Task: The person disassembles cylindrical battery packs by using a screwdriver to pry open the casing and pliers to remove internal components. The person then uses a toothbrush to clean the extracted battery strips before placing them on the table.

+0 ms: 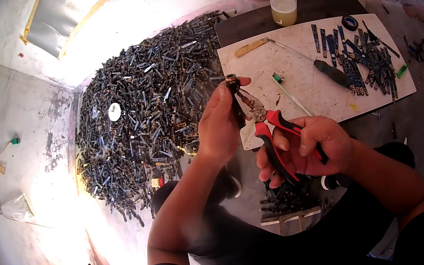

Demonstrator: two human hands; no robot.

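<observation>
My left hand [215,126] is closed round a dark, narrow, upright piece [235,101] with a round metallic end at its top. In my right hand [324,139] is a pair of pliers [261,130] with red and black handles, spread apart. The pliers' worn metal jaws are up against the side of the dark piece; whether they grip it cannot be made out. Both hands are over the near left edge of a pale board [301,63]. Just beyond them on the board lies a thin pale stick with a green end [278,79].
A big heap of dark strip-like parts [145,98] covers the floor at left. The board carries a dark-handled screwdriver [333,73], more dark strips [370,65] and a roll of tape [350,23]. Behind it stands a cup of yellowish liquid [284,9]. Small black pieces [288,195] lie between my legs.
</observation>
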